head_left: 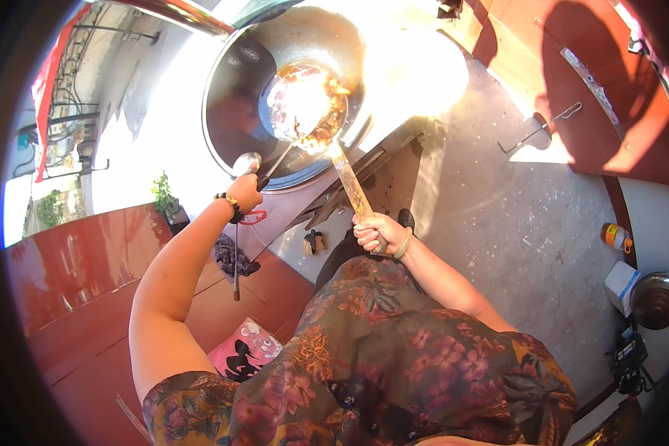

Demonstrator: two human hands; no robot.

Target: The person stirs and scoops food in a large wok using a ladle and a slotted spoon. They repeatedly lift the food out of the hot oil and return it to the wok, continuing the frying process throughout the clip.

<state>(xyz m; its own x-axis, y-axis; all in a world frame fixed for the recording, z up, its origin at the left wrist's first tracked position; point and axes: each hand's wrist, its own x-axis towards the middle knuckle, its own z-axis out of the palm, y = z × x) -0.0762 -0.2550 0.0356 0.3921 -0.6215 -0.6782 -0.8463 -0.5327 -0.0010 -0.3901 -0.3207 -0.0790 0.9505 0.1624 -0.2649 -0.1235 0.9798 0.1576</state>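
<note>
A large round metal pan is before me, its middle washed out by glare. Golden-brown pieces show inside, along the right and near edges of the bright patch. At the pan's near left rim, my left hand grips the dark handle of a thin metal utensil, whose far end reaches into the pan. A metal ladle lies close by that hand; whether the hand touches it, I cannot tell. My right hand is closed around a flat wooden stick. Its far tip is lost in glare at the near rim.
A potted plant and a dark patterned cloth are at left, near a red surface. A bent metal rod lies at right. An orange-capped bottle, a white box and a round vessel stand far right.
</note>
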